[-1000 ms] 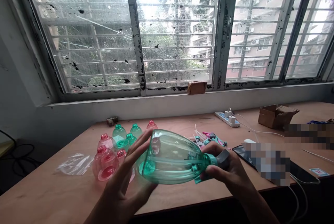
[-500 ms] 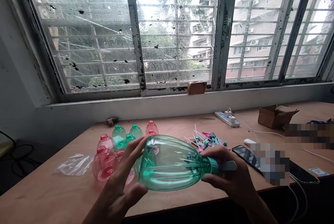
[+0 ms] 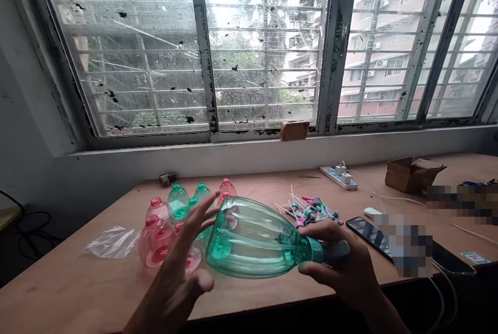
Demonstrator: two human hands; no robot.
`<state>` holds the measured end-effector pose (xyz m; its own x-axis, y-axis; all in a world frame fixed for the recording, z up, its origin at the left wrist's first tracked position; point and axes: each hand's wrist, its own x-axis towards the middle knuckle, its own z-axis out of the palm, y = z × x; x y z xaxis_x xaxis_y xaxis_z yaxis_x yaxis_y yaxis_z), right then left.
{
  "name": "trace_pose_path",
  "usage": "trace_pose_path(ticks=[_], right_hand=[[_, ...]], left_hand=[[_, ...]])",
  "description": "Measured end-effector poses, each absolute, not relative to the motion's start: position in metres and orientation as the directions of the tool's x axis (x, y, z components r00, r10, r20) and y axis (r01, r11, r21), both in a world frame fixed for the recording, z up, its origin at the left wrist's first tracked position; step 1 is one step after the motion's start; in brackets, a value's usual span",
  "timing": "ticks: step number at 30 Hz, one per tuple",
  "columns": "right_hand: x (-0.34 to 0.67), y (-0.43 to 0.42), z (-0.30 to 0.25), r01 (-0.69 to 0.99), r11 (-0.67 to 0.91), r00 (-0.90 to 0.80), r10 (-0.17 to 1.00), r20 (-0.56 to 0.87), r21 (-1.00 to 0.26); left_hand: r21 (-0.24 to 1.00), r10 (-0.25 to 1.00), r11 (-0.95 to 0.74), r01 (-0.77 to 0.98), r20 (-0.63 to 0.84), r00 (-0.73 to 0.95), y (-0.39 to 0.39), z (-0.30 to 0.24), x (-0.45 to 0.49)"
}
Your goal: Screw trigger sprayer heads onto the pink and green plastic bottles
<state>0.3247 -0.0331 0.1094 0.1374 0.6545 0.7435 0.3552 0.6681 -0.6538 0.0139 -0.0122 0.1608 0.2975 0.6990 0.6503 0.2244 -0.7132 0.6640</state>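
A clear green spray bottle (image 3: 252, 240) lies sideways in the air above the table, its base to the left and its neck to the right. My right hand (image 3: 342, 261) grips it around the teal collar and dark spray head. Inside the bottle a thin dip tube runs from the neck toward the base. By the base, my left hand (image 3: 182, 272) is open, thumb and fingers spread; whether a fingertip behind the bottle touches it I cannot tell. Beyond it stand several capless bottles, among them a red bottle (image 3: 155, 240) and a green bottle (image 3: 178, 200).
Behind the held bottle lies a pile of spray heads (image 3: 311, 212) with tubes. A plastic bag (image 3: 112, 243) rests at left. Rightward are a power strip (image 3: 338, 177), a cardboard box (image 3: 408, 174) and a phone (image 3: 368, 235). The table's front edge runs below my hands.
My left hand has come away from the bottle's base, its thumb shifting left and its fingers spreading. The bottle has turned slightly in my right hand, which still grips the neck end.
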Motion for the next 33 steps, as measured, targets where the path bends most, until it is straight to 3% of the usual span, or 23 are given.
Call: trace_pose_path(ticks=[2,4,6,8,10,11,13,16,18,20,21,23,25,27,30,33], right_hand=[[0.324,-0.035,0.108,0.451,0.695,0.129,0.571,0.811,-0.561],[0.323,-0.037,0.111,0.451,0.693,0.139,0.568,0.812,-0.562],[0.321,-0.037,0.117,0.315,0.639,0.163,0.692,0.704,-0.701],[0.319,-0.036,0.124,0.053,0.515,0.114,0.848,0.517,-0.856],[0.318,-0.036,0.127,-0.130,0.411,0.026,0.911,0.411,-0.903],[0.318,-0.035,0.127,-0.123,0.430,0.025,0.902,0.430,-0.894],[0.319,-0.036,0.126,0.081,0.603,0.109,0.786,0.608,-0.794],[0.318,-0.038,0.125,0.421,0.812,0.033,0.431,0.902,-0.404],[0.314,-0.038,0.127,0.452,0.874,-0.138,0.268,0.953,-0.181],[0.308,-0.037,0.127,0.434,0.896,-0.231,0.211,0.950,-0.094],[0.304,-0.036,0.126,0.435,0.894,-0.210,0.213,0.954,-0.104],[0.296,-0.031,0.122,0.422,0.873,-0.077,0.302,0.950,-0.244],[0.290,-0.027,0.117,0.309,0.808,0.102,0.497,0.862,-0.502],[0.285,-0.023,0.114,0.072,0.672,0.187,0.717,0.671,-0.738],[0.282,-0.018,0.118,-0.237,0.441,0.119,0.897,0.425,-0.866],[0.280,-0.014,0.123,-0.346,0.256,-0.007,0.961,0.275,-0.903]], left_hand=[[0.720,0.765,-0.641,0.265,0.572,0.296,-0.007,0.154,0.009],[0.740,0.792,-0.607,0.290,0.534,0.295,-0.007,0.151,0.005],[0.712,0.766,-0.639,0.292,0.554,0.327,-0.011,0.152,0.004],[0.640,0.690,-0.717,0.275,0.598,0.408,-0.016,0.156,0.004],[0.577,0.622,-0.773,0.261,0.614,0.485,-0.018,0.161,0.006],[0.570,0.605,-0.785,0.243,0.619,0.500,-0.018,0.163,0.008],[0.608,0.602,-0.776,0.166,0.637,0.482,-0.015,0.165,0.012],[0.710,0.650,-0.704,-0.001,0.645,0.402,-0.007,0.163,0.023],[0.782,0.721,-0.621,-0.054,0.597,0.352,-0.003,0.160,0.030],[0.851,0.815,-0.523,-0.048,0.516,0.264,-0.002,0.158,0.037],[0.875,0.854,-0.482,-0.032,0.478,0.206,-0.003,0.158,0.041],[0.885,0.882,-0.465,-0.009,0.464,0.083,-0.006,0.157,0.049],[0.834,0.833,-0.552,-0.003,0.552,-0.016,-0.008,0.155,0.057],[0.743,0.742,-0.669,-0.017,0.666,-0.071,-0.008,0.153,0.063],[0.587,0.584,-0.809,0.022,0.808,-0.079,-0.003,0.148,0.067],[0.333,0.338,-0.922,0.197,0.941,-0.012,-0.005,0.149,0.066]])
